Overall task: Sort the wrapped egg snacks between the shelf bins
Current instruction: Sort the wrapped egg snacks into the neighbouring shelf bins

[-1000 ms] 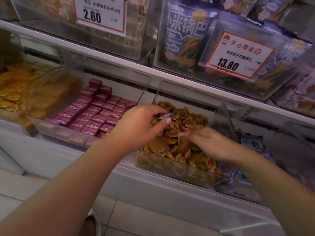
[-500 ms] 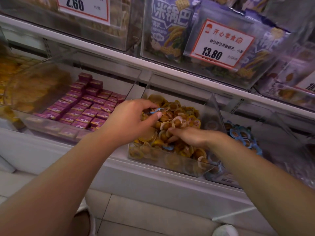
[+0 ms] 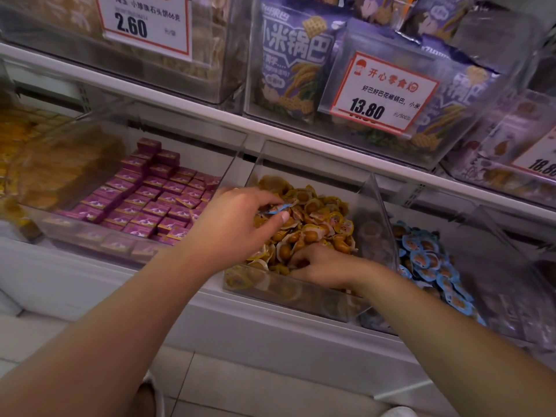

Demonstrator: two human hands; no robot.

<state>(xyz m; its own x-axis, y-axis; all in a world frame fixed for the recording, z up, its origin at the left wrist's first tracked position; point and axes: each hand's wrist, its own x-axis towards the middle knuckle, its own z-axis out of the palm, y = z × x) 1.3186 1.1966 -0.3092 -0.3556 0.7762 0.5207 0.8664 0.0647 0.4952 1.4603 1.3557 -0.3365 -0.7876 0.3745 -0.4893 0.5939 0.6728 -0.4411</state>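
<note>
The right hand [image 3: 323, 264] has dug deeper among the yellow packs [image 3: 316, 224], its grip hidden, while the left hand [image 3: 237, 224] still pinches a blue pack [image 3: 278, 208] over the yellow bin [image 3: 301, 293], so the blue bin [image 3: 376, 212] at right awaits it.

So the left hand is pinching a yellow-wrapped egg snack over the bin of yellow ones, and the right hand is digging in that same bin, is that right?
Not quite. In the head view the left hand pinches a blue-wrapped egg snack, not a yellow one. The rest holds: it is over the bin of yellow-wrapped egg snacks, and the right hand is digging in that same bin.
</note>
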